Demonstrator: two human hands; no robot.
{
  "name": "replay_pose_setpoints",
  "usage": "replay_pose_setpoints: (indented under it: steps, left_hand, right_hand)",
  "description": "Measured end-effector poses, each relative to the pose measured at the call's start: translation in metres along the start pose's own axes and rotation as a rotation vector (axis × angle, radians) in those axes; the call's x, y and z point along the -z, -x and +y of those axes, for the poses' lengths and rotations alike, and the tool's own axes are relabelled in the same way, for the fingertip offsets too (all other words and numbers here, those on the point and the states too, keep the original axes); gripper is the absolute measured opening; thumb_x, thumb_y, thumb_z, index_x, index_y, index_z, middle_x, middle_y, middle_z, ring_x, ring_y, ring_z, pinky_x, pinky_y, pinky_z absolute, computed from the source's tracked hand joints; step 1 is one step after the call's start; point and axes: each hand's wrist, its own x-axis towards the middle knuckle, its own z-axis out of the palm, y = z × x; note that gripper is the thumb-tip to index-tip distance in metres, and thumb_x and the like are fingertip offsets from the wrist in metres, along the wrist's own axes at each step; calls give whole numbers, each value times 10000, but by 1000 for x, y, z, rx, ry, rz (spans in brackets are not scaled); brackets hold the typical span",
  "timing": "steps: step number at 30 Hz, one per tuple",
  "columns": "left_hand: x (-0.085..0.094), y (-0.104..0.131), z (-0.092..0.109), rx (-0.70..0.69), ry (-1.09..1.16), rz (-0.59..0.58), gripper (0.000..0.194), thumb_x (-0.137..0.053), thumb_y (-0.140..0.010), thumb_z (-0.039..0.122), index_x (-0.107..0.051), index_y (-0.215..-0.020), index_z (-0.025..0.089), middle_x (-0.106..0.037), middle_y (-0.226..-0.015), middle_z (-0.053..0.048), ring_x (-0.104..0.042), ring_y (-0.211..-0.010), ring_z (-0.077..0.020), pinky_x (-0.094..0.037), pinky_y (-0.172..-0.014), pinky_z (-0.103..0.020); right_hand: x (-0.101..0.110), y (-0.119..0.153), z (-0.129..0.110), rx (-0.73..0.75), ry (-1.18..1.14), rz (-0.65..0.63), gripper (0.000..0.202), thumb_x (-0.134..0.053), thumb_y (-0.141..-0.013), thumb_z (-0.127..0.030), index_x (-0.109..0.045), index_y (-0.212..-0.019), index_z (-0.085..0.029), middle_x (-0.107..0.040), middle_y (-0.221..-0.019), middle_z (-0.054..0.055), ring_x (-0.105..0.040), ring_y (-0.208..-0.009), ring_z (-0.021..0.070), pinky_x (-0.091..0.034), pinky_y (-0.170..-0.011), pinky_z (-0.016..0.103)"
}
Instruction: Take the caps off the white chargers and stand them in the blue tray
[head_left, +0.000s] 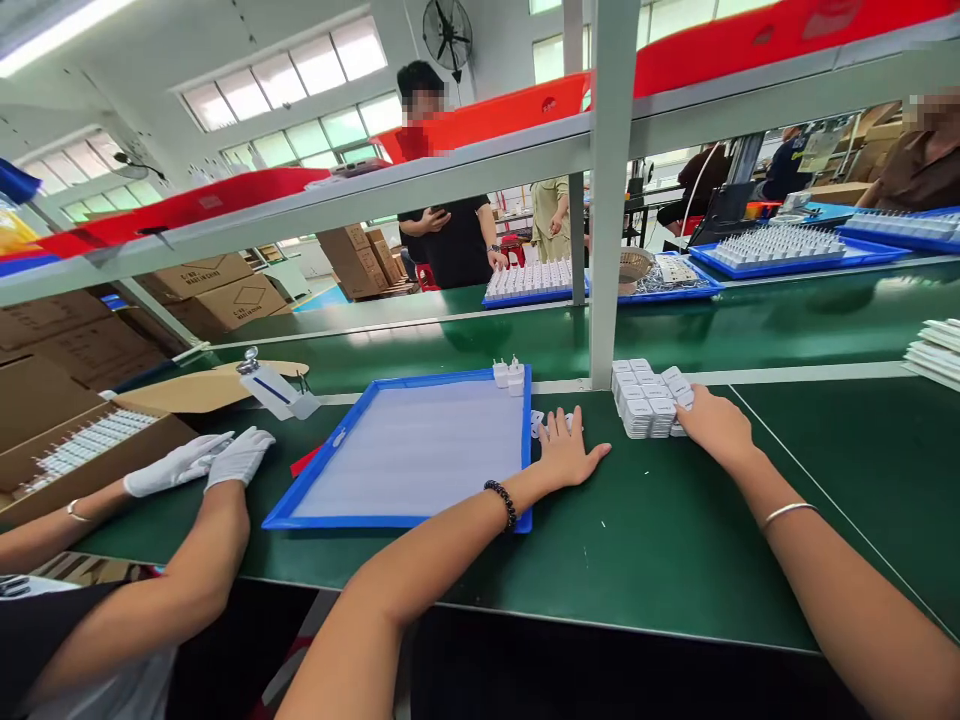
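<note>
My left hand (568, 453) lies with fingers spread just right of the blue-rimmed tray (397, 522), over a few small white pieces (537, 424) that it partly hides. My right hand (714, 427) is closed on the right side of a block of stacked small white plastic pieces (651, 402), its fingertips gripping the nearest ones. Two white plug chargers (510, 374) stand in the tray's far right corner, prongs up.
At left a co-worker's white-gloved hands (240, 458) work beside a cardboard box (154, 440) of white chargers. A clear dispenser bottle (274, 388) stands behind the tray. A shelf post (604, 200) rises at the bench back. Trays of chargers (780, 250) stand beyond.
</note>
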Motion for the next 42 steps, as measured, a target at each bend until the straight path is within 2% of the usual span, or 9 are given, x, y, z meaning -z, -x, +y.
replay_pose_setpoints:
  steps: [3, 6, 10, 19, 22, 26, 30, 39, 42]
  left_hand:
    - [3, -1, -2, 7, -25, 62, 894, -303, -927, 705, -92, -1625, 187, -65, -1714, -121, -18, -1596, -323, -94, -1287, -520]
    - [3, -11, -3, 111, -43, 115, 900, -329, -947, 647, -92, -1613, 91, -20, -1694, -223, 1, -1584, -377, -91, -1282, -518]
    - [2, -23, -2, 196, -38, 102, 874, -303, -956, 637, -145, -1594, 61, -111, -1659, -295, -101, -1565, -425, -158, -1254, -562]
    - [5, -8, 16, -116, -13, 51, 862, -391, -948, 608, -144, -1607, 110, -230, -1667, -204, -180, -1580, -281, -185, -1277, -423]
    - [6, -7, 27, -139, 3, 65, 855, -390, -937, 627, -140, -1614, 168, -179, -1695, -141, -93, -1597, -269, -87, -1295, -474]
    - [11, -11, 27, 53, 34, 92, 879, -283, -939, 673, -87, -1616, 148, -36, -1699, -201, 69, -1579, -393, -19, -1208, -709]
    - [9, -9, 14, 188, 49, 40, 937, -282, -921, 703, -100, -1608, 91, -25, -1674, -273, 56, -1565, -429, -86, -1211, -690]
    - [5, 3, 13, -31, 100, 21, 919, -308, -928, 692, -95, -1614, 118, -63, -1704, -179, 4, -1594, -308, -78, -1287, -514]
    - [13, 14, 20, -96, 112, 57, 924, -341, -933, 659, -57, -1614, 102, -19, -1706, -175, 65, -1589, -318, -31, -1284, -541]
  right_hand:
    - [0, 1, -1, 17, -12, -8, 502, -430, -997, -402, -510, -1359, -63, -661, -1239, 249, -621, -1199, 396, -502, -919, 458]
    - [0, 1, -2, 25, -16, -11, 499, -434, -999, -394, -505, -1336, -33, -649, -1247, 270, -603, -1219, 399, -500, -925, 466]
    - [-1, 1, -2, 28, -17, -9, 480, -439, -999, -374, -503, -1324, -26, -642, -1261, 276, -587, -1239, 389, -492, -941, 468]
    - [-3, -1, -1, 36, -41, -14, 485, -444, -995, -370, -496, -1325, -19, -633, -1280, 277, -567, -1259, 389, -478, -953, 462]
    - [-2, 0, -1, 27, -44, -11, 471, -428, -1001, -365, -502, -1315, -21, -642, -1253, 282, -588, -1239, 373, -490, -933, 442]
    - [-3, 2, -4, 57, -30, 13, 450, -430, -1000, -330, -501, -1311, -13, -637, -1254, 277, -571, -1259, 374, -477, -958, 443]
    - [-6, 5, -6, 69, -23, 33, 467, -428, -1003, -329, -484, -1325, 4, -606, -1296, 288, -550, -1276, 394, -462, -977, 460]
    - [-9, 1, -3, 54, -19, 36, 463, -412, -1011, -344, -495, -1316, -5, -628, -1267, 281, -585, -1235, 392, -486, -938, 464]
    - [-10, 2, -4, 53, -13, 55, 452, -418, -1009, -351, -508, -1308, -24, -650, -1221, 276, -612, -1198, 386, -494, -912, 462]
